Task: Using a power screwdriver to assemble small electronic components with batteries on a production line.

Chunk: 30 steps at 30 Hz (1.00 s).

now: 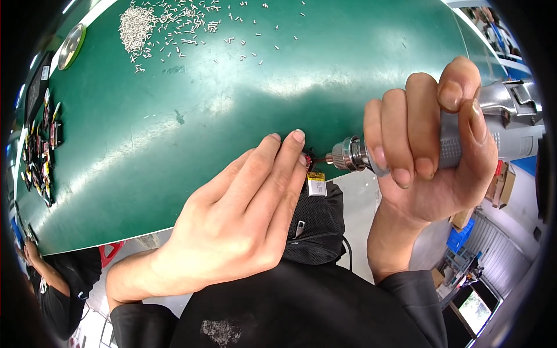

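Observation:
My right hand [426, 153] grips a silver power screwdriver [464, 145] held level, its metal chuck [347, 154] pointing left. The tip meets a small dark part with red wires [308, 158] at the near edge of the green table [232, 104]. My left hand [243, 214] pinches that small part with its fingertips. A little silver and yellow flat battery pack [317, 184] hangs just below the part on its wires. A heap of small silver screws [139, 26] lies at the far left of the table, with several scattered to its right.
A round green-rimmed tin [72, 45] sits at the table's far left corner. Several small dark parts [40, 156] lie in a row along the left edge. Another person in black [55, 284] sits at lower left. Blue crates and cardboard boxes [464, 229] stand on the floor at right.

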{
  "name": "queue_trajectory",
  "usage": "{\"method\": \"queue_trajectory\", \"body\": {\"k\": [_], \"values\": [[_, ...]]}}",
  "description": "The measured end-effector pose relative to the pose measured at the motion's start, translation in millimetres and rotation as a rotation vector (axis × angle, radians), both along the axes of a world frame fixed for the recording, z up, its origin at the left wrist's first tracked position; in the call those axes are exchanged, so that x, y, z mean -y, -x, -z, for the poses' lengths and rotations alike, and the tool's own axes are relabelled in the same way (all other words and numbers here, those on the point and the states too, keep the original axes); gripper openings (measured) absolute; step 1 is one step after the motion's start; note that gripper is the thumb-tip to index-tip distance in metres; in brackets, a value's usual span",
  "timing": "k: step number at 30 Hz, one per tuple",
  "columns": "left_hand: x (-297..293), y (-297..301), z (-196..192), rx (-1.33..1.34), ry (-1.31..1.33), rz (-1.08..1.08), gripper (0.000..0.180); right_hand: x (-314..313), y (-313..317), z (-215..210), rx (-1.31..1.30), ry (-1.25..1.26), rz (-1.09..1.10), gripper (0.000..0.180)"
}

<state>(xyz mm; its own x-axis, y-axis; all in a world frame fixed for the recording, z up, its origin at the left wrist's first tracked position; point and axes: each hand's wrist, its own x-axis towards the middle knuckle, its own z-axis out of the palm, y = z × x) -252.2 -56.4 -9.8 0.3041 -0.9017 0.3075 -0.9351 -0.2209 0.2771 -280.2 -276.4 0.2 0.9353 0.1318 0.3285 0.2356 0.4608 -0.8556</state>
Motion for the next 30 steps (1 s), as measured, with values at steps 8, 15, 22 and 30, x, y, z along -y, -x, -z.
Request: {"method": "queue_trajectory", "body": {"k": [8, 15, 22, 30], "values": [[-1, -1, -2, 0.007, -0.021, 0.009, 0.041, -5, -2, 4, 0.021, -0.13, 0.049, 0.022], [-2, -3, -1, -0.005, -0.003, 0.006, 0.042, -3, -4, 3, 0.014, -0.043, -0.011, 0.022], [-2, 0, 1, -0.019, 0.009, 0.004, 0.042, -11, -1, -5, -0.026, -0.02, 0.011, 0.021], [-5, -3, 1, 0.018, -0.008, 0.075, 0.039, -35, -4, -22, 0.03, 0.176, 0.056, 0.016]]}}
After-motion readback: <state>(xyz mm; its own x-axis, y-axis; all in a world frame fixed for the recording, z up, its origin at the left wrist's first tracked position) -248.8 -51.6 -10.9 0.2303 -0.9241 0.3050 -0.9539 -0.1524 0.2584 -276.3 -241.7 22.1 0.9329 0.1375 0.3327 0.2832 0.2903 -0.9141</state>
